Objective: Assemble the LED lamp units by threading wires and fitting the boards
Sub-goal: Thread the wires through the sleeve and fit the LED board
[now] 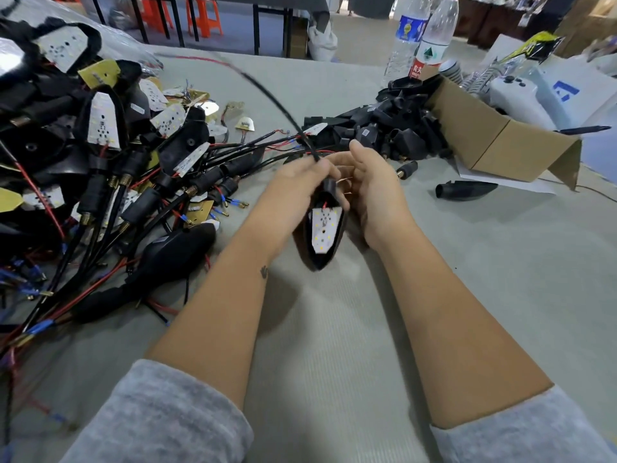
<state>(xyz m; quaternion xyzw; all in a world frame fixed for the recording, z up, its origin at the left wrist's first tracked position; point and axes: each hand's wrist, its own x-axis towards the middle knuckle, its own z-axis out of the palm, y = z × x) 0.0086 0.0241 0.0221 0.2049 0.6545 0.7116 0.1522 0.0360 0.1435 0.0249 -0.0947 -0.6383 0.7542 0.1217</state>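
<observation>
Much of the work is hard to read: the fingertips of the left hand [302, 182] are hidden behind the neck of the black teardrop-shaped plastic lamp housing [325, 228], and the black sheathed cable [280, 105] that rises from there toward the upper left of the frame is smeared by motion blur, so its far end cannot be traced. The left hand's fingers curl round the housing's narrow neck and the cable where they meet, just above the centre of the frame. The right hand [374, 192] sits just beside it with its fingers curved toward the same neck; whether it pinches the thin red wires there or only touches them cannot be told.

The housing is held above the grey ribbed table mat [334, 362] at the centre of the frame. Its long axis runs almost vertically in the picture, its pointed tip toward the bottom and its round neck toward the top. The white shield-shaped LED board [325, 228] lies inside it, facing the camera.

A heap of wired lamp units [100, 162] fills the left side, cut off by the frame edge. At the upper right, empty black housings [384, 128] spill from a brown cardboard box [494, 142] behind which stand two clear plastic bottles [420, 38]
</observation>
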